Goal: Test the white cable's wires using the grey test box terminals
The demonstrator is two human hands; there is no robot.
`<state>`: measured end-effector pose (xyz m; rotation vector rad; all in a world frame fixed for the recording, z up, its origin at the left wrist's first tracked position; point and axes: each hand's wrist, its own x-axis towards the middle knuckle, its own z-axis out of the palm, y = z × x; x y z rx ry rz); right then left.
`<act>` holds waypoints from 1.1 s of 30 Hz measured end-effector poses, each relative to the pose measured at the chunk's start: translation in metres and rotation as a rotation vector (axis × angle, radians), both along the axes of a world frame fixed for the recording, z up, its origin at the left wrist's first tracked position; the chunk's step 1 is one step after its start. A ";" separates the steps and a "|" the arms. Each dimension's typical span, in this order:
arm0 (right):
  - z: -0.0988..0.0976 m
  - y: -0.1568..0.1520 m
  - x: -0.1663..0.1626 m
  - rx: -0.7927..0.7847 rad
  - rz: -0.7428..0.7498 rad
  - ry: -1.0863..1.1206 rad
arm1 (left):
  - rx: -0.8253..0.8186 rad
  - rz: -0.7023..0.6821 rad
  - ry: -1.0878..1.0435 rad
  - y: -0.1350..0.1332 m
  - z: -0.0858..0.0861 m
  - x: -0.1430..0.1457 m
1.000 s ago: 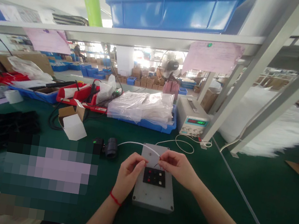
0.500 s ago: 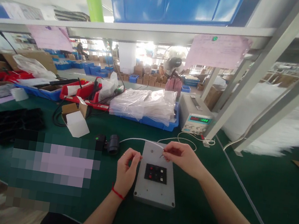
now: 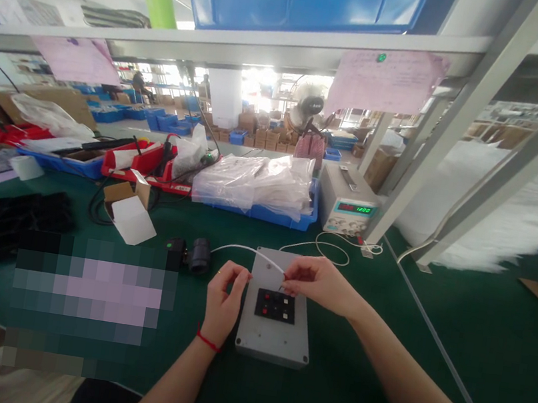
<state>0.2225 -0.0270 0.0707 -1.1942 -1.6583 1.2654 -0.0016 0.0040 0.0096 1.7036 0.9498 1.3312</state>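
Both hands: right hand (image 3: 315, 282) fingers pinch white cable (image 3: 246, 251); left hand (image 3: 223, 296) fingers curled beside grey box (image 3: 273, 337).

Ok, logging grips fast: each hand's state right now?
Left hand: closed, pinching something too small to tell.
Right hand: closed on white cable.

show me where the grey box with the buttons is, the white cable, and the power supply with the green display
grey box (image 3: 273, 340): head view, bare lower face.
white cable (image 3: 242, 248): head view, stretch left of the box.
power supply (image 3: 339, 188): head view, top panel.
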 end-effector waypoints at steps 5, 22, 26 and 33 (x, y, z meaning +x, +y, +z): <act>0.000 -0.002 -0.003 0.022 -0.003 -0.067 | -0.019 -0.006 0.006 0.000 0.000 0.000; -0.006 0.003 0.007 0.018 0.054 -0.022 | -0.029 -0.020 -0.025 0.000 -0.001 0.000; -0.004 0.002 0.008 0.014 0.065 -0.041 | -0.038 -0.022 -0.033 0.000 -0.002 0.000; -0.002 0.002 0.008 0.011 0.067 -0.060 | -0.037 -0.025 -0.033 0.000 -0.002 0.000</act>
